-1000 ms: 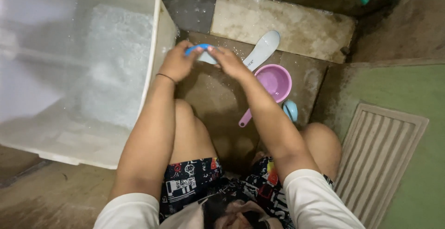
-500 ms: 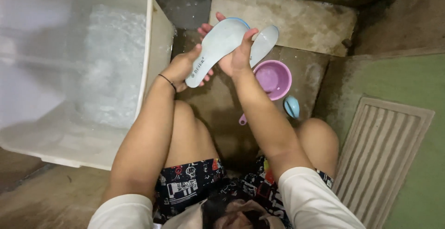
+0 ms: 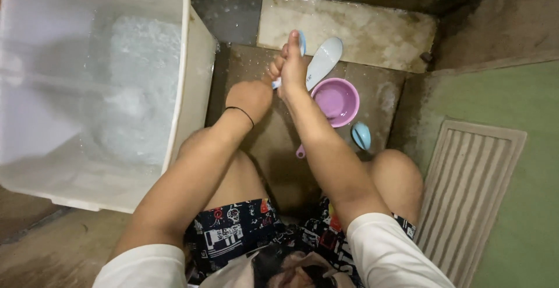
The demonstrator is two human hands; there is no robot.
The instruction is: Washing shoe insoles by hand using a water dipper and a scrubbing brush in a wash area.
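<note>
My right hand (image 3: 291, 66) grips a pale blue and white slipper (image 3: 301, 39), held edge-on above the wet floor. Just below and to its left, my left hand (image 3: 250, 97) is curled into a fist, with a black band on the wrist, and meets the slipper's lower end. Whatever is inside that fist is hidden. A second pale slipper (image 3: 325, 59) lies on the floor beside my right hand. A purple dipper (image 3: 336, 100) with a long handle sits just right of my right forearm.
A large white plastic tub (image 3: 192, 84) of soapy water stands at the left, close to my left arm. A small blue object (image 3: 361, 135) lies by the dipper. A ribbed beige mat (image 3: 466, 189) lies at the right on green flooring. My knees are bent below.
The slipper was held flat with its sole toward me. It is now turned edge-on in my right hand, and my left hand has dropped lower and closed into a fist.
</note>
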